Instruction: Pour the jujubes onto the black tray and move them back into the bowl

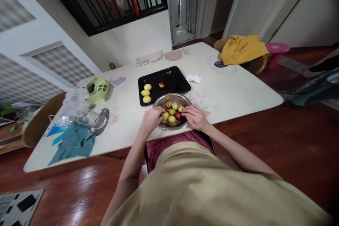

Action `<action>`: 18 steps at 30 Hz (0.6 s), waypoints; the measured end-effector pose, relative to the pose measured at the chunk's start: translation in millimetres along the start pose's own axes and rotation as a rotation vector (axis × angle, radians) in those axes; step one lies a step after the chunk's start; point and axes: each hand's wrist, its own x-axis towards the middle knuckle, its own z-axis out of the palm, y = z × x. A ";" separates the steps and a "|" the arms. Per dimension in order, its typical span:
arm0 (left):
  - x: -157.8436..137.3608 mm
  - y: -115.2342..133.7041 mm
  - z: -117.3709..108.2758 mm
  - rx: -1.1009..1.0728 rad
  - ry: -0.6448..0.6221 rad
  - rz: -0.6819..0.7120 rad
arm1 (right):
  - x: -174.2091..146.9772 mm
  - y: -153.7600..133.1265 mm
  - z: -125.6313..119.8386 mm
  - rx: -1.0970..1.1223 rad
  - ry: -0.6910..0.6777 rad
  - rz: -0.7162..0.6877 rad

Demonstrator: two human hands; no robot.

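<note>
A round steel bowl (172,95) at the table's front edge holds several small fruits that look like jujubes (172,119), some yellow-green, some reddish brown. My left hand (153,118) reaches over the bowl's left rim, its fingers closed on a yellow jujube (165,115). From the right side my right hand (196,117) dips in, thumb and fingers pinched at another yellow jujube (180,108). Just behind the bowl lies a black baking tray (174,77). Three yellow-green jujubes (145,93) line its left side, and one red-brown jujube (161,84) sits near its middle.
A crumpled white tissue (194,78) lies right of the tray. On the table's left are a green bag (99,90), clear plastic bags (75,102) and a teal cloth (75,143). A yellow cloth (242,51) drapes a chair at the back right, beside a pink stool (277,48).
</note>
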 end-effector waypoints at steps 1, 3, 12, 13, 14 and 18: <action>0.3 -3.7 2.7 -0.026 0.023 0.024 | 0.2 -0.3 -0.1 0.001 0.002 0.002; 1.0 -11.7 8.2 -0.103 0.083 0.091 | 0.0 -0.9 -0.3 0.007 0.013 -0.003; -0.3 -32.8 38.6 -0.501 0.522 0.358 | 16.3 10.9 -11.1 0.126 0.096 0.195; -0.8 -33.4 41.0 -0.523 0.536 0.359 | 25.2 16.1 -12.7 0.131 0.082 0.234; -1.1 -33.7 42.9 -0.540 0.539 0.357 | 35.9 22.5 -13.5 0.135 0.055 0.269; -0.8 -34.0 46.4 -0.566 0.504 0.353 | 85.9 59.2 -1.5 0.139 -0.108 0.288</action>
